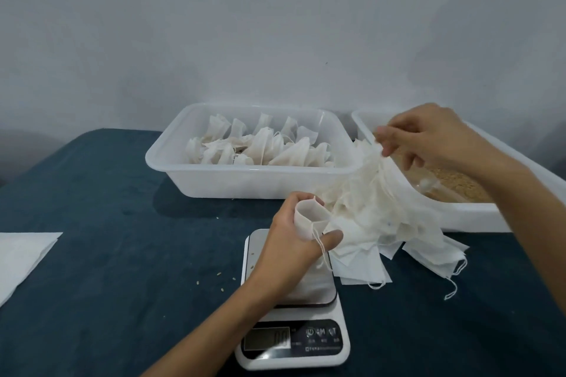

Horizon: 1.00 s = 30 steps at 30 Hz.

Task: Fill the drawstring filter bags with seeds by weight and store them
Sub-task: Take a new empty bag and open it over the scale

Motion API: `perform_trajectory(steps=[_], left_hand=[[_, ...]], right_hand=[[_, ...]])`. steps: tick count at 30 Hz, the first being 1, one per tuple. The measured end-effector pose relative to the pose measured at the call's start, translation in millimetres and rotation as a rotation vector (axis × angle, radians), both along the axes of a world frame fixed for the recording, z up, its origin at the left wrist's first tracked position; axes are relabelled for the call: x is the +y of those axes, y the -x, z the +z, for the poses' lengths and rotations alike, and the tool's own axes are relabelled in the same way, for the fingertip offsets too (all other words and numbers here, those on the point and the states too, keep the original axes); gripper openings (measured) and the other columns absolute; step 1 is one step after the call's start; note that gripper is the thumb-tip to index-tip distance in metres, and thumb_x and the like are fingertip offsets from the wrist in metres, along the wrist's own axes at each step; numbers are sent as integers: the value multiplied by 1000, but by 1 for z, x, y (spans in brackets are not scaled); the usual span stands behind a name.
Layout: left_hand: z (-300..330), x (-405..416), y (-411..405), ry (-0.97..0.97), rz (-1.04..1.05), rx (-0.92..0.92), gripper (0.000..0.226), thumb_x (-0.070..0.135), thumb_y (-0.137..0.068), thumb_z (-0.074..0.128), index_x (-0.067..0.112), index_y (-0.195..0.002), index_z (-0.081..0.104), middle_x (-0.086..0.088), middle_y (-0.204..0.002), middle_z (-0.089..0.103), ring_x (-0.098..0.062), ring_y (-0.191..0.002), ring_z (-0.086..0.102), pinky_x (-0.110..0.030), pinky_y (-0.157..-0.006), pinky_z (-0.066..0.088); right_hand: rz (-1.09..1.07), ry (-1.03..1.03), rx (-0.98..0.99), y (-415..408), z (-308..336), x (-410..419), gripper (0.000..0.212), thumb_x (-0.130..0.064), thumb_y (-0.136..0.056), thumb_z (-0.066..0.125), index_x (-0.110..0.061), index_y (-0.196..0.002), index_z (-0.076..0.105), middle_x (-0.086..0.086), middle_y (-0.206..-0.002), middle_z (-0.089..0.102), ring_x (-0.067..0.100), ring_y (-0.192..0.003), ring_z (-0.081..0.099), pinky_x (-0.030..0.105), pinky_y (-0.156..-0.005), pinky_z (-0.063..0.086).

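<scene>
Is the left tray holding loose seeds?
No. The left tray holds white filter bags, while the loose seeds lie in the right tray.

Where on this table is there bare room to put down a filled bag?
Bare cloth lies between the paper sheet, the bag tray and the scale. Right of the scale, the loose bags crowd it.

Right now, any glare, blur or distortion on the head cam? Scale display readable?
Head view: soft, dim light with a bluish cast; the scale shows faint glare on its display, digits blurry, looks like zeros. Right hand slightly motion-blurred above the empty bags. Wide-angle bends the table edge.
</scene>
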<state>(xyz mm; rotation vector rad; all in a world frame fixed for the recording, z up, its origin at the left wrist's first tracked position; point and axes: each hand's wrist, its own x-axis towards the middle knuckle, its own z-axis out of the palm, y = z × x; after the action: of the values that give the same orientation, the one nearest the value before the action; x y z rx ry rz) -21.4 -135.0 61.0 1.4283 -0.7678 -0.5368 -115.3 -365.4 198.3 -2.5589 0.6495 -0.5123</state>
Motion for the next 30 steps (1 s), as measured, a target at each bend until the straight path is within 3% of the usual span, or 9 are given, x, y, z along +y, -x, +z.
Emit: perform_trajectory(steps=[2, 4, 7, 10, 14, 18, 21, 27, 30], left_hand=[[2, 1, 0, 6, 11, 5, 39, 11, -79, 87, 25, -103, 60, 4, -90, 67, -5, -72, 62, -13, -59, 49], [2, 1, -1, 1, 36, -5, 39, 13, -79, 89, 26, -102, 60, 0, -92, 68, -7, -74, 63, -12, -59, 50], [1, 1, -1, 2, 50, -11, 40, 12, -79, 89, 26, -103, 60, -3, -95, 69, -12, -77, 64, -15, -61, 51], [2, -1, 0, 18, 65, -19, 42, 21, -70, 88, 23, -102, 60, -3, -94, 69, -18, -80, 65, -22, -69, 53], [2, -3, 0, 9, 81, -19, 46, 25, -65, 84, 18, -103, 61, -7, -95, 69, -31, -87, 67, -33, -76, 56], [1, -3, -3, 13, 92, -14, 44, 20, -67, 87, 16, -102, 62, -8, -94, 70, -23, -79, 67, -21, -62, 54], [1, -3, -4, 13, 99, -17, 42, 10, -71, 91, 14, -102, 62, -3, -90, 70, -24, -82, 68, -19, -65, 54], [4, -2, -3, 3, 97, -56, 44, 17, -68, 90, 12, -101, 62, 2, -88, 70, -18, -84, 66, -33, -82, 53], [5, -2, -2, 3, 108, -55, 45, 25, -62, 82, 13, -101, 62, 5, -87, 70, -18, -85, 66, -35, -84, 53]], right_hand=[[-246, 143, 80, 8, -24, -55, 21, -38, -90, 72, -20, -100, 75, -5, -91, 76, 16, -76, 71, 37, -73, 57], [-386, 167, 402, 18, -53, -96, 46, -38, -85, 78, -12, -121, 67, 5, -120, 70, 25, -105, 66, 43, -91, 53], [-405, 166, 677, 27, -89, -129, 58, -47, -79, 80, -11, -122, 64, 5, -122, 68, 27, -108, 64, 43, -95, 53], [-407, 204, 691, 26, -104, -145, 38, -36, -79, 78, -14, -108, 64, -1, -106, 68, 20, -96, 63, 36, -85, 55], [-405, 222, 693, 25, -100, -155, 18, -22, -78, 75, -16, -82, 59, 1, -85, 62, 18, -75, 56, 31, -63, 44], [-473, 264, 608, 28, -83, -174, 18, -25, -91, 65, -13, -103, 57, 5, -101, 61, 25, -93, 58, 37, -79, 50], [-550, 355, 575, 32, -76, -190, 22, -19, -94, 60, -11, -114, 54, 10, -103, 59, 29, -97, 58, 35, -75, 47], [-627, 512, 667, 26, -82, -200, 26, -4, -94, 52, -6, -119, 60, 15, -113, 60, 33, -106, 61, 38, -85, 53], [-599, 507, 685, 16, -86, -197, 25, 0, -92, 53, -5, -114, 63, 12, -104, 59, 32, -104, 61, 37, -86, 54]])
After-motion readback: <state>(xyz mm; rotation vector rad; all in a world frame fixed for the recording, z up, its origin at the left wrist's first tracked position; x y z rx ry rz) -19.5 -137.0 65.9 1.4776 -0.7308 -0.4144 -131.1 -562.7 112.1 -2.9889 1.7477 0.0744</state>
